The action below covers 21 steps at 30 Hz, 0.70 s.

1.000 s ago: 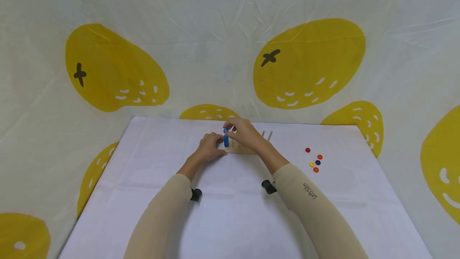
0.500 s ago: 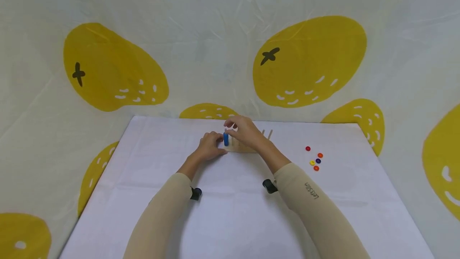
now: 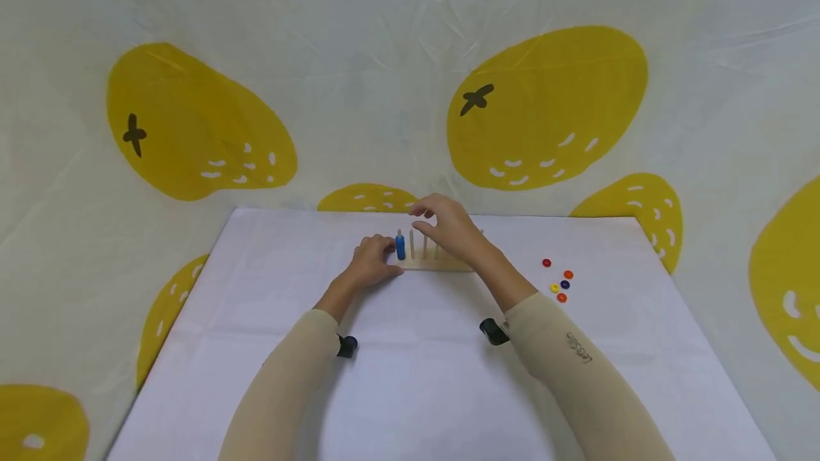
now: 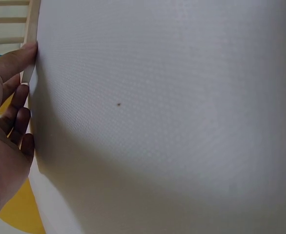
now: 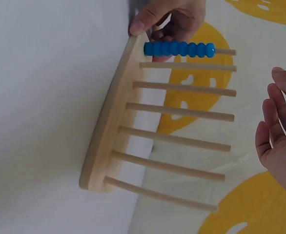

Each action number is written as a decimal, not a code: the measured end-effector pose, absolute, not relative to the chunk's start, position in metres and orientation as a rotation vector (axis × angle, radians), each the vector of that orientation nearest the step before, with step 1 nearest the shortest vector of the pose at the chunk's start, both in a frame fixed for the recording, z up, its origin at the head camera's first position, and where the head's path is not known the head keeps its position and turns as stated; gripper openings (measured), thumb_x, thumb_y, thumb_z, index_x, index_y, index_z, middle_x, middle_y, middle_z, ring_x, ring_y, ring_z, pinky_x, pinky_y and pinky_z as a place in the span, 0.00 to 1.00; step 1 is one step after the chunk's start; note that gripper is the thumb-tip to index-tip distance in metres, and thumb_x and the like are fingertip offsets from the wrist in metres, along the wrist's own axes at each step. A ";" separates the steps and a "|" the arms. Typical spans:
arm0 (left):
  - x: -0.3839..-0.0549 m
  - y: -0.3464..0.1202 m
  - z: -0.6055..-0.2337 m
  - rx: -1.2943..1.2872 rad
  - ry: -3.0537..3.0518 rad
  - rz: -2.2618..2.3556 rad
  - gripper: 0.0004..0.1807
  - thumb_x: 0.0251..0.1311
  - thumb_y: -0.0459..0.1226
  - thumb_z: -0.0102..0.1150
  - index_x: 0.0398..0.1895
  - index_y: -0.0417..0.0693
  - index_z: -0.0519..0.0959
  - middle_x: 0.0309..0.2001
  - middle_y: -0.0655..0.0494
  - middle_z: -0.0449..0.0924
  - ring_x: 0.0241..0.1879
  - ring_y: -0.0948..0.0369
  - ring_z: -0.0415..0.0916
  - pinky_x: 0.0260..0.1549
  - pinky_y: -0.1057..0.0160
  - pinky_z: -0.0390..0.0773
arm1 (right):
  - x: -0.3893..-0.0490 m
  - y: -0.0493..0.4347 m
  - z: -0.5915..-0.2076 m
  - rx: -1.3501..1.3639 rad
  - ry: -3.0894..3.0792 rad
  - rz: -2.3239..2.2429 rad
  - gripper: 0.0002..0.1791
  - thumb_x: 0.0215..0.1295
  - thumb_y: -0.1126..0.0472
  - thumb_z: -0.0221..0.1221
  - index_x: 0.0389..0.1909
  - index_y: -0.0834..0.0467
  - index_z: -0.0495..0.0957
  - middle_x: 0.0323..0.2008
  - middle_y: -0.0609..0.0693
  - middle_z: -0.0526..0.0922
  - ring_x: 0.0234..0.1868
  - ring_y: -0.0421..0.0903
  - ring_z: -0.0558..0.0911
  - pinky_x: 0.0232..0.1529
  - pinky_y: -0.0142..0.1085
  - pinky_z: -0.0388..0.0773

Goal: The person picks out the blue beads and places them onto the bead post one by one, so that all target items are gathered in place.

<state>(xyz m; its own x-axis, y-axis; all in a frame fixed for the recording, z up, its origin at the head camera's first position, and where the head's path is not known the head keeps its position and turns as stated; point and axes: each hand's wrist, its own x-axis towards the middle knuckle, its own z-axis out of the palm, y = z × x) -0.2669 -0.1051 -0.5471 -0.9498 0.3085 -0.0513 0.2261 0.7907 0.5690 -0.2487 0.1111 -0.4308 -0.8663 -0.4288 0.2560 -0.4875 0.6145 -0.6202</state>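
Observation:
A wooden peg rack (image 5: 106,126) with a row of upright pegs stands at the back of the table. Blue beads (image 5: 179,49) are stacked on its leftmost peg, whose tip sticks out above them; the other pegs (image 5: 182,114) are bare. My left hand (image 3: 373,262) grips the rack's left end, thumb on the front of the base and fingers behind it. In the left wrist view that hand's thumb (image 4: 16,61) lies along the edge of the base. My right hand (image 3: 448,226) hovers above the pegs, fingers loosely bent and holding nothing.
Several small loose beads lie on the white table cloth (image 3: 410,390) to the right: a red bead (image 3: 547,262), orange ones, a dark blue bead (image 3: 565,284) and a yellow bead (image 3: 554,288). Behind the table hangs a pale curtain (image 3: 371,91) with yellow fruit shapes.
A blue bead at the top of the leftmost peg dropped onto the stack as my right fingers let it go. My right hand then moved up and right. My left hand stayed put.

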 end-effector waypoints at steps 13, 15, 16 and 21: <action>-0.263 -0.119 -0.547 0.470 2.786 1.045 0.36 0.54 0.42 0.79 0.66 0.42 0.76 0.52 0.48 0.79 0.54 0.52 0.74 0.61 0.50 0.73 | -0.229 0.154 -0.415 0.775 -2.645 0.949 0.11 0.69 0.65 0.65 0.50 0.61 0.83 0.50 0.55 0.85 0.51 0.56 0.82 0.55 0.50 0.80; -0.262 -0.124 -0.543 0.500 2.782 1.079 0.36 0.55 0.41 0.78 0.67 0.42 0.75 0.53 0.46 0.78 0.55 0.51 0.75 0.61 0.49 0.74 | -0.227 0.164 -0.413 0.748 -2.637 0.943 0.10 0.69 0.65 0.65 0.50 0.60 0.83 0.50 0.55 0.85 0.51 0.57 0.82 0.53 0.50 0.80; -0.260 -0.126 -0.540 0.506 2.781 1.090 0.36 0.56 0.42 0.77 0.67 0.42 0.75 0.54 0.45 0.78 0.56 0.50 0.75 0.62 0.49 0.74 | -0.226 0.169 -0.412 0.732 -2.637 0.939 0.10 0.70 0.65 0.65 0.50 0.60 0.83 0.50 0.55 0.85 0.51 0.56 0.81 0.52 0.50 0.80; -0.252 -0.138 -0.518 0.513 2.821 1.114 0.36 0.61 0.45 0.73 0.70 0.43 0.72 0.61 0.42 0.75 0.63 0.45 0.74 0.65 0.45 0.73 | -0.217 0.191 -0.411 0.662 -2.626 0.910 0.11 0.71 0.63 0.64 0.52 0.60 0.83 0.51 0.56 0.84 0.52 0.55 0.81 0.53 0.53 0.80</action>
